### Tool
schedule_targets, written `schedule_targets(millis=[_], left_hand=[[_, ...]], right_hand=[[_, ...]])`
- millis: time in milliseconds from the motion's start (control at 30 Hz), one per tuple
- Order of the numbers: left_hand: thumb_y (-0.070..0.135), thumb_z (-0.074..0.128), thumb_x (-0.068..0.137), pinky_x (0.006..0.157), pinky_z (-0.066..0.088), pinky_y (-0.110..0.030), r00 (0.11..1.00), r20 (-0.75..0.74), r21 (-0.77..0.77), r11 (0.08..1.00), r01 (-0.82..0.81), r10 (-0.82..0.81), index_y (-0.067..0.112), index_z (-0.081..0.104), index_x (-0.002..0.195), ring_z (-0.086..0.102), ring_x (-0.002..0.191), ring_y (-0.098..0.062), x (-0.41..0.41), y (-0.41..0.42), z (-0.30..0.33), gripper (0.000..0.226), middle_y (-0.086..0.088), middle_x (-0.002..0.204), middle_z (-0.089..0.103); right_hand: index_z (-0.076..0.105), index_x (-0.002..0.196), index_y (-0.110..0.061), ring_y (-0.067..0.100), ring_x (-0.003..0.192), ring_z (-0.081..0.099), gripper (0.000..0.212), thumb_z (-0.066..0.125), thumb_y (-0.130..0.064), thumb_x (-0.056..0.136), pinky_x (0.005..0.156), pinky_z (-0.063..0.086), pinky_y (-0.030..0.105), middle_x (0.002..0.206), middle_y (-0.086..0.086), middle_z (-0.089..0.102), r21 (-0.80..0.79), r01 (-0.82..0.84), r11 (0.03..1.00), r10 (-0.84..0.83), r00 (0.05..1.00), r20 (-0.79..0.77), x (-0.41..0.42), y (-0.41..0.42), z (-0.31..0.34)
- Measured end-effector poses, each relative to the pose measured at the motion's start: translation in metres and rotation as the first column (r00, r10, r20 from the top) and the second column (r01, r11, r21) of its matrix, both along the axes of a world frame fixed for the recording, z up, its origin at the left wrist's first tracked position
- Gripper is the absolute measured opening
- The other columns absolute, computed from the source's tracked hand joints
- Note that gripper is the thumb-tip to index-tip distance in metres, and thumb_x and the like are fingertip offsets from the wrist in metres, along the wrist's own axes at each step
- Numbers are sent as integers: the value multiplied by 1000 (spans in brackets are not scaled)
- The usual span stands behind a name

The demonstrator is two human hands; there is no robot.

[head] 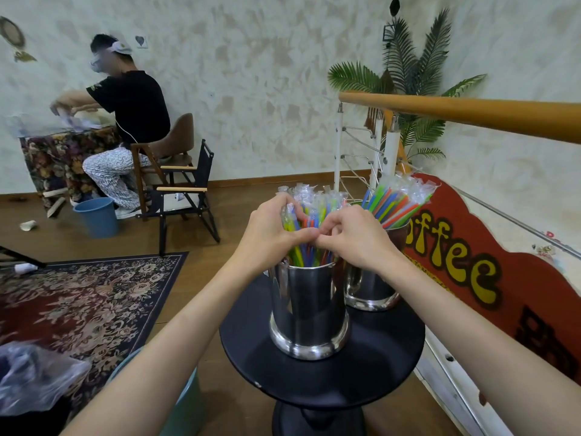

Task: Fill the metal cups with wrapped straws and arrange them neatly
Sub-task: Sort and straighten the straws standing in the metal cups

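— Both your hands are up at the near cup. Your left hand curls round the left side of the bundle of colourful wrapped straws, fingers bent over the wrappers.

— And my right?

— Your right hand is curled against the bundle's right side, and its fingertips meet your left thumb in front of the straws. It looks to be pinching a few of them, though the fingers hide the exact grip.

— Where do the straws sit?

— They stand upright in the tall polished metal cup, which rests on the round black bench, towards its near middle.

— The other cup?

— A second shiny metal cup stands just behind and to the right, close beside the first. Its own bunch of wrapped straws fans out, tilting to the right.

— Anything else nearby?

— A red "coffee" sign leans at the right, beside the bench, and a patterned dark rug lies on the floor to the left.
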State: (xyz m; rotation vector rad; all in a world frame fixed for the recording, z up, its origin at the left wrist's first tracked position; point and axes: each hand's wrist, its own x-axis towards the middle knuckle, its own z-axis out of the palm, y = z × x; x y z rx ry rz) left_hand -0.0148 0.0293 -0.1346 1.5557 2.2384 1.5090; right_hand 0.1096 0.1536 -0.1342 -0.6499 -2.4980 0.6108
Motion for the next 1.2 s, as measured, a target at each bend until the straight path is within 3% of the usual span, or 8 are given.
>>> schedule_targets(millis=[133,300,467,633,800,900,1033,1200], left_hand=[[21,88,77,89,55,-51,994,93,67,996,55,-61,14,62,87,69,92,-18,-4,1,-1,28,0,94,74],[14,85,80,83,60,-48,976,157,99,986,134,-148,13,60,86,72,87,-27,-10,-1,0,26,-9,94,74],[10,83,83,77,61,-37,966,174,121,978,171,-190,12,59,89,72,83,-19,-12,-2,-1,24,-10,93,74],[11,83,81,78,58,-38,960,189,124,975,184,-206,7,59,90,71,85,-29,-12,-3,-1,26,-12,95,73],[4,78,85,81,58,-38,968,147,140,973,181,-201,5,57,93,69,87,-22,-10,-4,2,22,-13,96,72],[3,72,89,92,56,-47,986,76,138,981,138,-149,10,54,109,70,94,-26,-6,-5,3,29,-16,108,64],[-3,64,92,84,60,-34,973,154,221,966,134,-171,19,47,127,76,83,-22,-5,-6,6,44,-23,124,56],[-2,62,93,92,58,-50,951,263,323,943,74,-164,20,51,125,74,84,-34,-9,-6,8,40,-7,79,70]], right_hand=[[72,78,-19,-1,45,52,12,79,-26,86,84,45,17,47,-4,59,-209,-141,968,129,989,-70,6,2,6],[75,83,-14,3,49,51,6,79,-19,85,61,43,20,50,-4,59,-288,-185,940,158,981,-117,7,5,8],[76,83,-16,12,63,56,3,78,-16,84,68,45,31,65,9,64,-276,-200,940,162,975,-154,6,6,7],[75,88,-17,-2,60,62,21,88,-26,76,63,49,19,71,-2,74,-240,-219,946,191,972,-136,6,4,4],[69,86,-15,12,69,67,18,84,-23,81,74,55,39,79,4,74,-218,-195,956,157,971,-178,7,3,6],[60,89,-18,13,64,71,21,80,-22,85,71,56,30,72,2,75,-236,-183,954,119,958,-262,11,6,11],[49,92,-22,14,61,71,30,78,-17,88,61,51,19,69,5,73,-156,-176,972,92,895,-437,13,3,16],[65,98,-16,7,76,69,11,74,-16,92,71,52,19,82,-6,71,73,-231,970,236,836,-494,15,1,20]])
